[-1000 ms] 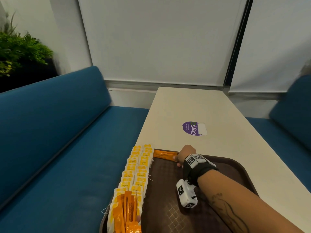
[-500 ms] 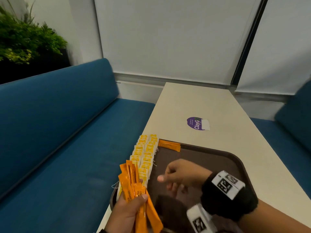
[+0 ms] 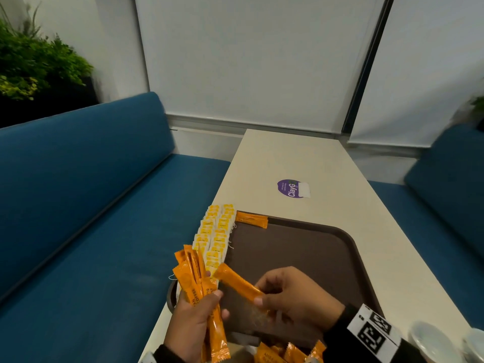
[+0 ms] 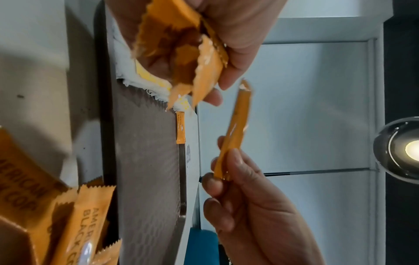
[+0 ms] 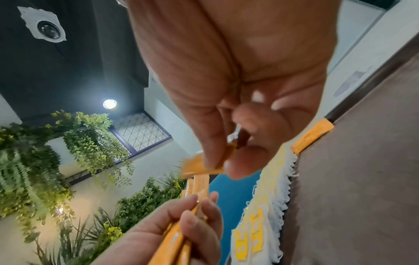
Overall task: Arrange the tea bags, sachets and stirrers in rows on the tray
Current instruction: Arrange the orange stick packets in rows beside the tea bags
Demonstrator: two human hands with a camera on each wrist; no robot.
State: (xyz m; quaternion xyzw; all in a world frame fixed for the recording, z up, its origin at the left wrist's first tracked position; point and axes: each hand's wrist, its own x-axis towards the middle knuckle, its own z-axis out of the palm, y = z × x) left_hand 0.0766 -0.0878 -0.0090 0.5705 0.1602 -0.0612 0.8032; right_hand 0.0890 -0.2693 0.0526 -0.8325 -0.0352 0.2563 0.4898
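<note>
While the left hand (image 3: 195,322) grips a fanned bundle of orange foil stick sachets (image 3: 192,277), the right hand (image 3: 293,297) pinches a single orange sachet (image 3: 237,284) by one end above the dark brown plastic tray (image 3: 301,258). Two rows of yellow-labelled white tea bags (image 3: 216,231) line the tray's left edge, and one placed orange sachet (image 3: 251,219) lies at the far rim. The sachet row looks barely begun; next, the pinched one likely needs laying parallel, just beside that first piece.
</note>
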